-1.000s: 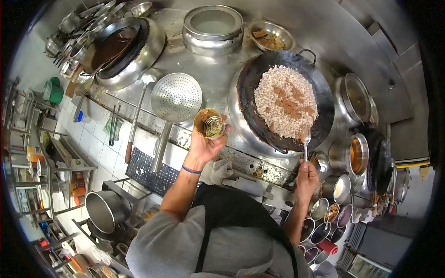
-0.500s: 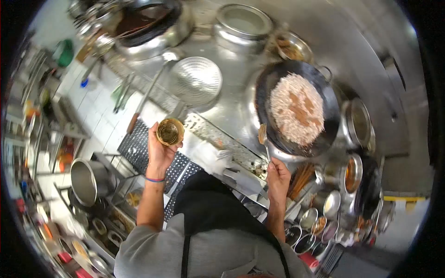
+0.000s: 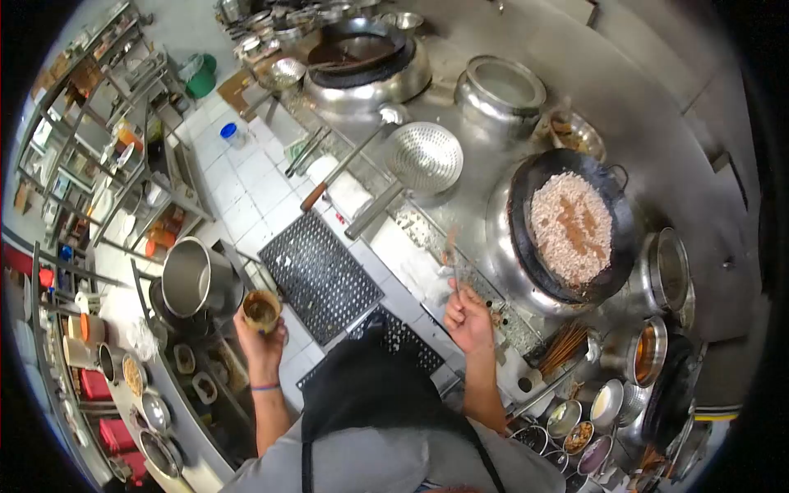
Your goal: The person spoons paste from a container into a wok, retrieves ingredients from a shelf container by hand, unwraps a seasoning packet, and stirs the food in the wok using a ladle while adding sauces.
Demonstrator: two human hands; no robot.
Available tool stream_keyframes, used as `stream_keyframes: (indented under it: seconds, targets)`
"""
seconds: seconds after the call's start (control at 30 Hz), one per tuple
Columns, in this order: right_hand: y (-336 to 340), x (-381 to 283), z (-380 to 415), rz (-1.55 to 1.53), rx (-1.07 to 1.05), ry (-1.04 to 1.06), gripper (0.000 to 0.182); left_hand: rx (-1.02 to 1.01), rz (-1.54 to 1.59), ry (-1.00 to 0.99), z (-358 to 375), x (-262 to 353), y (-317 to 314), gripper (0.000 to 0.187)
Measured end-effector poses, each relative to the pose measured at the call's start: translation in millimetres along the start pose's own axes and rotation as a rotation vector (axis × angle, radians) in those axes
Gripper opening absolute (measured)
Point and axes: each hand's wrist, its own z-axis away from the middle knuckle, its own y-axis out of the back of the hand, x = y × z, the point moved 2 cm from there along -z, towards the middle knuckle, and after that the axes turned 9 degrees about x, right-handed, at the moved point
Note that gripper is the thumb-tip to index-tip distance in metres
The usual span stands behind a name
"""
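Observation:
My left hand (image 3: pixel 261 345) is wrapped round a small round jar (image 3: pixel 261 311), its open mouth facing up and dark brown inside. In my right hand (image 3: pixel 471 319) is a fork (image 3: pixel 451 261), pointing up and away, its head blurred by motion. The wok (image 3: pixel 526 238), to the right of the fork, rests on a steel burner stand. Pale chopped food (image 3: pixel 555 246) fills the wok's middle, with patches of brown powder (image 3: pixel 575 215) on top. Both hands are apart from the wok.
A perforated strainer (image 3: pixel 424 156) and a long-handled ladle (image 3: pixel 393 115) lie on the steel counter. Behind them stand a lidded-looking pot (image 3: pixel 503 82) and another wok (image 3: pixel 362 49). Small bowls (image 3: pixel 579 435) crowd the right. At left is a deep pot (image 3: pixel 197 275); a black mat (image 3: pixel 320 275) covers floor.
The view has turned, showing more of the left shelves. My right hand has drawn the fork back from the wok's edge. The jar has moved left and down, still in my left hand.

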Motion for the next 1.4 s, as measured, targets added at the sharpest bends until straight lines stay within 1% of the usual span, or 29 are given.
stream_keyframes:
  seconds: [0.1,0.13,0.17,0.23,0.27,0.37,0.4,0.5,0.53,0.63,0.67,0.7,0.77,0.83,0.87,0.9,0.93,0.97,1.0,1.03,1.1,1.13,1.17,1.23,1.33,1.4]
  targets:
    - [-13.9,4.8,-9.3,0.145,0.129,0.081,0.039,0.016,0.043,0.018,-3.4,10.4,7.3,0.046]
    - [-7.2,5.5,-20.8,0.158,0.102,0.076,0.048,0.04,0.019,0.011,-4.9,15.3,7.9,0.046]
    - [-0.9,5.1,-34.0,0.194,0.118,0.093,0.046,0.093,0.024,0.021,-14.0,19.1,14.2,0.046]
    - [1.0,3.4,-56.3,0.278,0.152,0.117,0.042,0.052,0.046,0.01,-21.2,28.5,24.6,0.046]
    - [-4.6,1.3,-65.8,0.302,0.216,0.124,0.047,0.076,0.074,0.01,-28.9,30.9,33.1,0.046]
    - [-16.5,-5.6,-107.4,0.423,0.347,0.23,0.035,0.139,0.167,0.027,-59.1,38.2,65.1,0.047]
    - [-16.5,-9.2,-124.6,0.386,0.298,0.224,0.025,0.141,0.194,0.046,-70.2,39.9,74.5,0.048]
    - [-26.3,-27.8,-168.3,0.197,0.328,0.062,0.022,0.186,0.288,0.09,-98.5,48.6,89.0,0.048]
    - [-35.1,-36.7,-182.0,0.258,0.393,0.062,0.01,0.202,0.311,0.104,-108.3,52.5,91.8,0.048]
    - [-62.5,-76.1,-206.5,0.376,0.43,0.093,0.005,0.158,0.325,0.112,-138.2,61.1,108.1,0.047]
    - [-63.2,-97.1,-221.3,0.407,0.453,0.103,0.008,0.262,0.338,0.068,-142.0,66.6,103.1,0.046]
    - [-61.6,-120.9,-240.5,0.431,0.48,0.116,0.012,0.123,0.325,0.059,-156.2,62.5,121.3,0.045]
    - [-76.4,-172.5,-268.6,0.69,0.509,0.273,0.016,0.198,0.276,0.037,-165.2,62.6,128.2,0.048]
    - [-104.1,-216.2,-290.2,0.935,0.624,0.584,0.018,0.314,0.258,0.092,-164.5,63.2,126.7,0.049]
    - [-115.9,-239.8,-301.9,1.137,0.681,0.704,0.021,0.341,0.25,0.132,-158.1,67.2,121.6,0.051]
    - [-84.8,-286.5,-343.1,1.481,0.728,1.005,0.026,0.323,0.246,0.143,-161.4,63.2,128.9,0.05]
    - [-113.6,-294.9,-338.6,1.803,0.78,1.355,0.028,0.308,0.245,0.153,-163.3,57.7,142.0,0.048]
    - [-141.0,-298.9,-336.7,1.848,0.883,1.328,0.028,0.294,0.246,0.16,-165.2,55.0,144.9,0.047]
    - [-155.1,-307.8,-342.1,1.882,0.965,1.265,0.026,0.316,0.291,0.104,-142.1,69.4,107.0,0.043]
    - [-162.9,-317.9,-352.4,1.883,1.028,1.238,0.025,0.352,0.338,0.106,-135.8,72.6,100.9,0.039]
    - [-167.9,-332.0,-380.5,1.873,1.152,1.172,0.024,0.521,0.341,-0.016,-142.7,67.5,109.4,0.039]
    - [-163.8,-342.5,-396.2,1.912,1.182,1.146,0.022,0.45,0.209,0.005,-137.9,70.0,111.9,0.041]
    - [-156.4,-350.1,-410.7,1.973,1.189,1.095,0.022,0.474,0.139,-0.015,-139.9,69.7,112.4,0.044]
    - [-136.3,-358.9,-437.0,2.119,1.194,0.982,0.022,0.494,0.165,-0.011,-134.9,73.0,97.3,0.044]
    - [-123.1,-372.5,-462.8,2.129,1.223,0.861,0.025,0.585,0.171,-0.049,-130.5,82.5,67.3,0.041]
    - [-119.6,-374.4,-474.5,2.242,1.175,0.85,0.025,0.56,0.132,-0.09,-134.9,79.8,65.2,0.04]
